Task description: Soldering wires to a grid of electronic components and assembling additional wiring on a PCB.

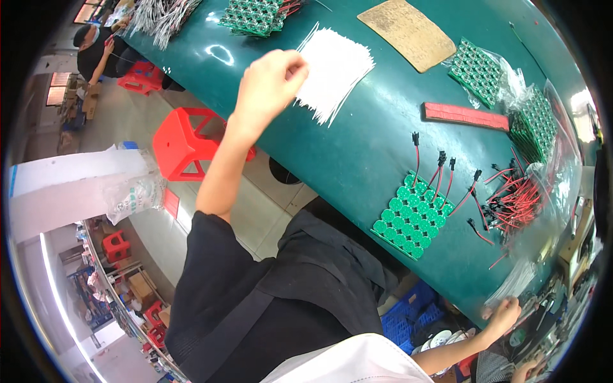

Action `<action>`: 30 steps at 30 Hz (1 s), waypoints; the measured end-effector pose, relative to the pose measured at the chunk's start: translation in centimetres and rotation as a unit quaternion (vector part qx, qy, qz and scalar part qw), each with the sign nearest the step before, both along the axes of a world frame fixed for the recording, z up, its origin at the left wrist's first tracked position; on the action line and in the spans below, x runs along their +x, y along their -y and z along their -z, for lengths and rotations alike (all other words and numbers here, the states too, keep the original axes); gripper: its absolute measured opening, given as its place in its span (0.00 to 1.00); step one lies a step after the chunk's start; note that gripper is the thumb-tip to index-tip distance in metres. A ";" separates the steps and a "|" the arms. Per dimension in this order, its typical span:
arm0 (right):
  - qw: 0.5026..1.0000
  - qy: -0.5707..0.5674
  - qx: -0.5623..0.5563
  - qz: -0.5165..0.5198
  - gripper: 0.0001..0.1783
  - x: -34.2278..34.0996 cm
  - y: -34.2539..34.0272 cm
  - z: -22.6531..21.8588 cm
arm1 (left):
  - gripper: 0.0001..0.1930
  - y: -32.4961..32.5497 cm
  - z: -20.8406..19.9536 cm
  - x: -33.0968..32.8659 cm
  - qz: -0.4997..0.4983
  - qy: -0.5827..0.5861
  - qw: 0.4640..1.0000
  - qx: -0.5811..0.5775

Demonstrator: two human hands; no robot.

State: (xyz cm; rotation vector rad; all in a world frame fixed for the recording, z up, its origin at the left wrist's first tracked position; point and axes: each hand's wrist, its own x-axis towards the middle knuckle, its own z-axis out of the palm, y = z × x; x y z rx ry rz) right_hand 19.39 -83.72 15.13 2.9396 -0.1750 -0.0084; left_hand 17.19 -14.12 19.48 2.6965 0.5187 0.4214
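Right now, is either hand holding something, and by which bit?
I can't tell: the left hand curls beside white strips, nothing visible in it; the right hand is near pale strips, its grip unclear.

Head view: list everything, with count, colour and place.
Long smooth worktable: one, green, centre
Pile of thin strips: one, white, upper middle
Bundle of thin strands: one, whitish, lower right
Flat rectangular board: one, tan, upper right
Long narrow block: one, red, right
Panel of round circuit boards: one, green, right of centre
Stacked circuit panels: at least three, green, top and right
Thin leads with connectors: many, red and black, right
Wire bundle: one, whitish, top left
Plastic stools: at least four, red, left
Plastic crate: at least one, blue, bottom
Co-worker: at least one, black clothing, top left
Left hand: one, bare, by the strips
Right hand: one, bare, by the strands
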 end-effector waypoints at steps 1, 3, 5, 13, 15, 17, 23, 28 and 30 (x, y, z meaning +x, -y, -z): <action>1.000 0.011 -0.011 -0.008 0.12 0.0 0.0 -0.3 | 0.09 -1.2 0.4 0.7 -0.001 0.001 1.000 0.000; 1.000 0.002 -0.016 -0.011 0.12 -0.1 -0.1 -1.0 | 0.12 -2.6 0.7 1.9 -0.030 -0.083 0.996 0.000; 1.000 -0.008 -0.021 -0.014 0.13 -0.1 -0.3 -1.5 | 0.14 -2.8 1.1 2.6 0.000 -0.125 0.992 -0.026; 0.994 0.059 0.095 -0.007 0.17 -0.8 0.6 -2.7 | 0.14 -4.5 1.2 4.3 0.070 -0.182 0.979 -0.052; 0.987 0.046 0.145 0.047 0.16 -0.8 -1.1 -3.9 | 0.13 -4.7 1.0 4.3 0.059 -0.180 0.976 -0.103; 0.976 0.033 0.195 0.097 0.16 -0.8 -1.3 -4.2 | 0.12 -5.1 0.7 4.0 0.042 -0.186 0.965 -0.179; 0.847 0.115 0.505 0.123 0.11 -3.4 -4.6 -4.2 | 0.12 -5.3 0.3 3.0 0.013 -0.093 0.922 -0.377; 0.777 0.171 0.604 0.044 0.10 -5.9 -13.9 -3.9 | 0.13 -0.6 0.3 1.6 0.063 -0.015 0.873 -0.483; 0.782 0.213 0.585 0.022 0.08 -6.0 -19.9 -2.3 | 0.11 3.5 0.2 0.8 0.066 0.044 0.867 -0.492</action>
